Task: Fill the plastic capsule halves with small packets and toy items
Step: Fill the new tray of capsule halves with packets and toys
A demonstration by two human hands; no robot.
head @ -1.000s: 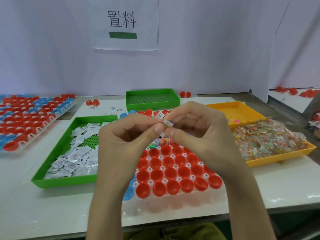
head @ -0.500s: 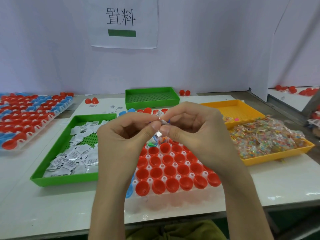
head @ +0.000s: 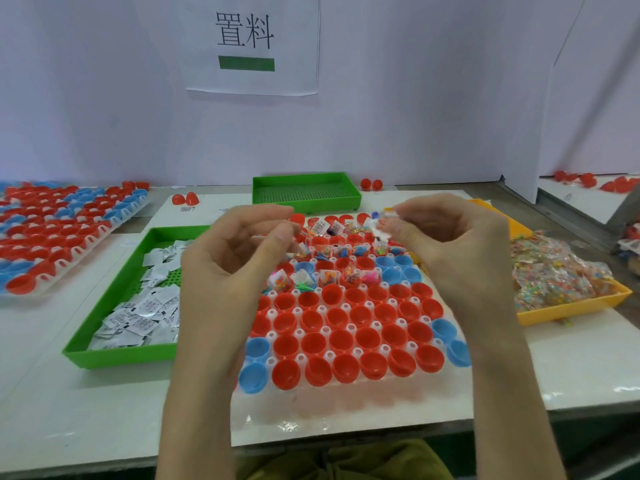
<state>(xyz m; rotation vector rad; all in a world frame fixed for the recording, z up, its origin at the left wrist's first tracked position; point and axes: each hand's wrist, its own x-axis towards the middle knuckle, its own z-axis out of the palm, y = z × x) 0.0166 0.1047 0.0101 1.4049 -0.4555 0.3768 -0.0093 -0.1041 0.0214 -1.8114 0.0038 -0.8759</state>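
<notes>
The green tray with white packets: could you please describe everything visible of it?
The green tray is shallow, rectangular plastic with low walls and a perforated floor. It lies flat on the white table, left of the capsule rack. Loose white printed packets fill its near end; bare floor shows farther back. The left hand hides its right side.

A paper sign (head: pixel 252 46) (printed characters, green bar) hangs on the white wall (head: pixel 433 98).
</notes>
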